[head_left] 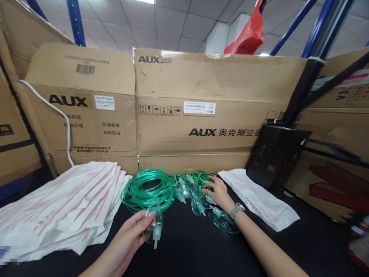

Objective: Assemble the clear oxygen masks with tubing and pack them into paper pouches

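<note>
Cardboard panels (173,138) bar reach behind the black tabletop (175,257), and white packets (77,196) crowd its left. Green tubing (128,190) coiled just beyond the left hand (136,231) could snag the clear mask (157,232) pinched there; the right hand (220,195) touches piled masks (196,203), its grip unclear, and their tangled green straps (201,176) might drag neighbours along.

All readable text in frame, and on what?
"AUX": left carton
"快递面单 粘贴区域": left carton
"300kgf": left carton
"AUX", twice: centre carton
"奥克斯空…": centre carton
"KFR-46G/BpR3AES1(B1)": centre label
"25": centre label
"V3", cut off: right carton
Signs (arrows, glass, umbrella): centre carton
Too small, blurred or covered: print on black box and bags, remaining carton and label print.
</note>
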`<state>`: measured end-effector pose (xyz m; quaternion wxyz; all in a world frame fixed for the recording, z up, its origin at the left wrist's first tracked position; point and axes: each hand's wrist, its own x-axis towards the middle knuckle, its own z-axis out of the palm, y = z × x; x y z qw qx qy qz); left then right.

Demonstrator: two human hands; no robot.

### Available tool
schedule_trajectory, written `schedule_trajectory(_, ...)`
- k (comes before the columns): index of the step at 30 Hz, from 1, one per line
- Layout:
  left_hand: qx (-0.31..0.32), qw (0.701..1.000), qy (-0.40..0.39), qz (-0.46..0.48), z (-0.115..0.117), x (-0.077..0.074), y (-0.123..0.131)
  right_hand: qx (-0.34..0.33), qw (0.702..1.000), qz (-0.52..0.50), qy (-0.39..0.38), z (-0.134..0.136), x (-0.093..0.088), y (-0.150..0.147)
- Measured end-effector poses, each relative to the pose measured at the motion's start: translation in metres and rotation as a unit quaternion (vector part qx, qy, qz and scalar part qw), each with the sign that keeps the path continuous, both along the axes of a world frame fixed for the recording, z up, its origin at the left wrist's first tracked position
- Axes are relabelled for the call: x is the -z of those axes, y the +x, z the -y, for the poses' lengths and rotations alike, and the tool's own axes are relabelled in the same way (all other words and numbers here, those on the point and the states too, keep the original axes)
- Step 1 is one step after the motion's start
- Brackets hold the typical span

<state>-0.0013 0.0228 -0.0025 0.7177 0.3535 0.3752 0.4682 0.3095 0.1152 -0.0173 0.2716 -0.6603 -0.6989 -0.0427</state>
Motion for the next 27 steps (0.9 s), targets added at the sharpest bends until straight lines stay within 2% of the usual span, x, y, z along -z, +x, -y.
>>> schedule_trajectory(5,0.003,1.0,-0.001,-0.008,-0.003,0.003,-0.001,-0.043,0.999,0.013,0.001,0.004,-0.004,-0.002)
schedule_trajectory(16,0.016,1.0,0.007,-0.001,-0.005,0.006,-0.003,-0.063,0.998,0.003,0.011,0.002,-0.003,-0.003)
schedule_trajectory(21,0.009,1.0,-0.006,0.005,-0.007,0.009,-0.006,-0.051,0.998,-0.002,0.023,0.004,-0.006,-0.002)
schedule_trajectory(27,0.006,1.0,-0.015,0.001,-0.007,0.01,-0.007,-0.032,0.999,0.011,-0.011,0.0,0.004,0.001)
